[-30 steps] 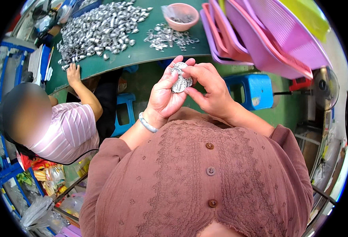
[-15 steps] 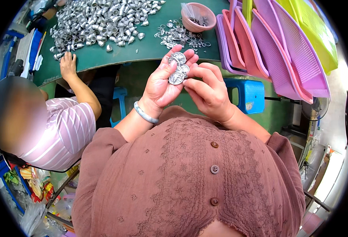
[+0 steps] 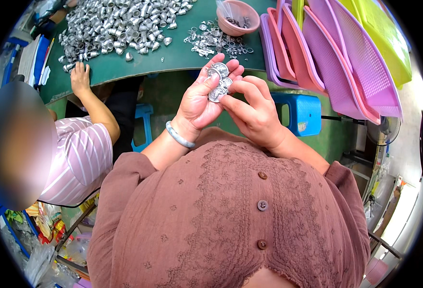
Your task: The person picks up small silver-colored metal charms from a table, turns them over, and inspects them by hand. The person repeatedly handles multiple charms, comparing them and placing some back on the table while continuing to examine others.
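My left hand (image 3: 195, 104) is palm up, a pale bangle (image 3: 179, 136) on its wrist. Several round silver medallions with raised relief (image 3: 219, 69) lie along its fingers, and its thumb presses on them. From the right, my right hand (image 3: 258, 114) meets the lowest medallion (image 3: 216, 94), thumb and forefinger closed at its edge. The fingertips partly cover what lies between them. Just beyond my hands, small metal rings and fittings (image 3: 205, 44) are heaped on the green table (image 3: 173, 56).
A large pile of silver thimble-shaped pieces (image 3: 120, 26) covers the table's far left. Behind the fittings stands a pink bowl (image 3: 246, 30) with a plastic bag. Purple, pink and green baskets (image 3: 346, 62) lean at right, above a blue stool (image 3: 302, 114). A co-worker's hand (image 3: 81, 77) rests by the pile.
My right thumb and forefinger have shifted slightly left onto the lowest medallion, covering more of its edge. The co-worker's head has moved a little downward and right in the picture.
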A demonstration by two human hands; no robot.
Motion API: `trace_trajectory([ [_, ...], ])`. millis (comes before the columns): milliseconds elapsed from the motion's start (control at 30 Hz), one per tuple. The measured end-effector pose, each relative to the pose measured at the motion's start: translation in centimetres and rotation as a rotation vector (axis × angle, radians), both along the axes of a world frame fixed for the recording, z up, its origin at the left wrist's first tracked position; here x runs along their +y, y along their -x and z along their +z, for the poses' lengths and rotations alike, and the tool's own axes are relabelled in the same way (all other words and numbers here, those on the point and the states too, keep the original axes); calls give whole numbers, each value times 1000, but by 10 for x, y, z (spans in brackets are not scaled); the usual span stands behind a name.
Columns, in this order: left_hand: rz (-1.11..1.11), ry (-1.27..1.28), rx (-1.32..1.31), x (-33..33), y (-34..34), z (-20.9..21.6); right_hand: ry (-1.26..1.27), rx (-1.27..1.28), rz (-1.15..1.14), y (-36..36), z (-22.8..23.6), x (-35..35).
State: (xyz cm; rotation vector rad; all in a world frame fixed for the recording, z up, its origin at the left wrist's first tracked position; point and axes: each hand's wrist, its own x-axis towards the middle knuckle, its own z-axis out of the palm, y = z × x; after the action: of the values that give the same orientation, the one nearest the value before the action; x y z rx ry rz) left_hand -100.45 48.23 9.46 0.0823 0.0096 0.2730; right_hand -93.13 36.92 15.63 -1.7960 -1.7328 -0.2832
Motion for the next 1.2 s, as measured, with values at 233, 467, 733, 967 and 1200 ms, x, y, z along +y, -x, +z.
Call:
trace_trajectory([
  [233, -2, -8, 5, -5, -2, 1, -1, -5, -6, -2, 0, -4],
  [467, -12, -10, 25, -10, -6, 2, 5, 13, -22, -5, -2, -10],
  [733, -14, 2, 37, -14, -11, 2, 7, 62, -31, -9, -1, -15],
  [967, -16, -2, 56, -19, -16, 4, 18, 90, -40, -13, 1, -20],
  [1200, -23, -6, 49, -23, -20, 5, 19, 108, -47, -16, 2, -25],
])
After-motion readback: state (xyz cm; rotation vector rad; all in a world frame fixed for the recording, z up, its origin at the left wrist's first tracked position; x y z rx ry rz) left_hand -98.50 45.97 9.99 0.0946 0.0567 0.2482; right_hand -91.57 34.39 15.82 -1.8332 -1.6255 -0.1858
